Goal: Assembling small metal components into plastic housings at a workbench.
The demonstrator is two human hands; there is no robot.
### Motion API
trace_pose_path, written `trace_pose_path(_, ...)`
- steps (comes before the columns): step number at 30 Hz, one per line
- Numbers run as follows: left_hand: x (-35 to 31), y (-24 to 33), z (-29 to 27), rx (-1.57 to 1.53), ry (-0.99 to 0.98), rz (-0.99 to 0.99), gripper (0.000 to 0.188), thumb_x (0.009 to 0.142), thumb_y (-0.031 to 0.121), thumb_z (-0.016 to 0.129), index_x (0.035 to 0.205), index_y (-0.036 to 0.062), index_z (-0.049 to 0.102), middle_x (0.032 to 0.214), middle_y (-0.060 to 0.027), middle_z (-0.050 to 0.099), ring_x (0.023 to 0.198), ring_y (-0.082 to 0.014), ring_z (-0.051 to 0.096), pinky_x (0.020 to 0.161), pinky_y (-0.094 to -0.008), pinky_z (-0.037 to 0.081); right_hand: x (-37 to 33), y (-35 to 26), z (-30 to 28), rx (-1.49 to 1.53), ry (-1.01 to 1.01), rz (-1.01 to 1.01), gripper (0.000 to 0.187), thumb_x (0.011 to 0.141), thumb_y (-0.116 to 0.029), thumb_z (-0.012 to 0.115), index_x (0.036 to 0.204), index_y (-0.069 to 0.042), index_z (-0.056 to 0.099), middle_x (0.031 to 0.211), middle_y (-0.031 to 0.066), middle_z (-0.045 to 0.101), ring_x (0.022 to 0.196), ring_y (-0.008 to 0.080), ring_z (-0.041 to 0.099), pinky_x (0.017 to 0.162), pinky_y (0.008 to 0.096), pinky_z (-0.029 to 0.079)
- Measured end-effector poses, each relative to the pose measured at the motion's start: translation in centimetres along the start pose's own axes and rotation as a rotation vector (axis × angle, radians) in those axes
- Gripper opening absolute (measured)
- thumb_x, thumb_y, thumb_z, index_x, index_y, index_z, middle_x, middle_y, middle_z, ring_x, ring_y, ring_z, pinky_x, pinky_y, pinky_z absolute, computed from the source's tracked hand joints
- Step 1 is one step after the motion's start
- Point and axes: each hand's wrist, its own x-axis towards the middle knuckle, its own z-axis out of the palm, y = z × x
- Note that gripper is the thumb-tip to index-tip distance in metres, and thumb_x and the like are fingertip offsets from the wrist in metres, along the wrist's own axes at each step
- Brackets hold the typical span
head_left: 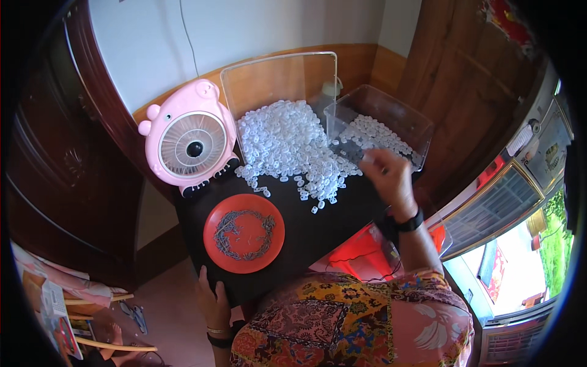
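Note:
My right hand [391, 180] is raised above the table's right side, by the front of a clear plastic bin [422, 125]. Its fingers are pinched around what looks like a small white plastic piece [368, 156], blurred and partly hidden. Similar white pieces [373, 133] lie inside the bin, and a big heap of them [284, 137] spreads over the table to its left. My left hand [214, 300] rests at the table's near left edge, fingers stretched out and holding nothing. Beside it sits a round red plate [244, 264] with small grey metal pins [223, 244] scattered in a ring.
A pink pig-shaped fan [189, 137] stands at the table's back left. Behind the heap, a clear plastic panel [278, 76] leans upright on the dark table [293, 235]. Red plastic [367, 254] shows below the right edge. Another person's foot [116, 335] is at lower left.

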Motion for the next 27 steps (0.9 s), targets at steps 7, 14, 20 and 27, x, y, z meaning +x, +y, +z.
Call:
trace_pose_path(7, 0.1, 0.4, -0.1, 0.03, 0.011, -0.008, 0.051, 0.088, 0.021, 0.05, 0.136, 0.0038, 0.042, 0.118, -0.0246, 0.051, 0.105, -0.0406, 0.053, 0.087, -0.0438, 0.044, 11.5, 0.1, -4.3, -0.003, 0.24, -0.092, 0.024, 0.08, -0.02, 0.071, 0.095, -0.002, 0.069, 0.075, 0.0102, 0.068, 0.066, 0.0148, 0.063, 0.059, 0.0274, 0.048)
trace_pose_path(14, 0.0, 0.6, -0.1, 0.031, -0.004, -0.028, 0.05, 0.089, 0.022, 0.049, 0.136, 0.0042, 0.042, 0.118, -0.025, 0.051, 0.105, -0.0418, 0.053, 0.087, -0.0446, 0.044, 12.4, 3.8, -3.1, -0.163, 0.055, 0.004, 0.03, 0.083, -0.033, 0.065, 0.09, -0.005, 0.071, 0.074, 0.0142, 0.066, 0.068, 0.0282, 0.064, 0.063, 0.0355, 0.049)
trace_pose_path(20, 0.1, 0.0, 0.1, 0.023, 0.009, -0.012, 0.05, 0.089, 0.022, 0.049, 0.135, 0.004, 0.042, 0.122, -0.0255, 0.051, 0.109, -0.0417, 0.052, 0.09, -0.0442, 0.043, 9.8, -1.7, -6.2, 0.154, 0.172, -0.126, 0.016, 0.085, -0.016, 0.067, 0.094, -0.003, 0.07, 0.072, 0.0041, 0.066, 0.066, 0.0081, 0.059, 0.058, 0.0226, 0.046)
trace_pose_path(27, 0.0, 0.7, 0.1, 0.019, -0.025, -0.035, 0.051, 0.089, 0.022, 0.049, 0.135, 0.0039, 0.042, 0.126, -0.0253, 0.05, 0.114, -0.0415, 0.05, 0.095, -0.0437, 0.04, 5.4, -11.4, -16.0, 0.394, 0.507, -0.968, 0.048, 0.087, -0.041, 0.056, 0.103, 0.004, 0.06, 0.116, 0.026, 0.055, 0.098, 0.04, 0.059, 0.072, 0.0381, 0.053)
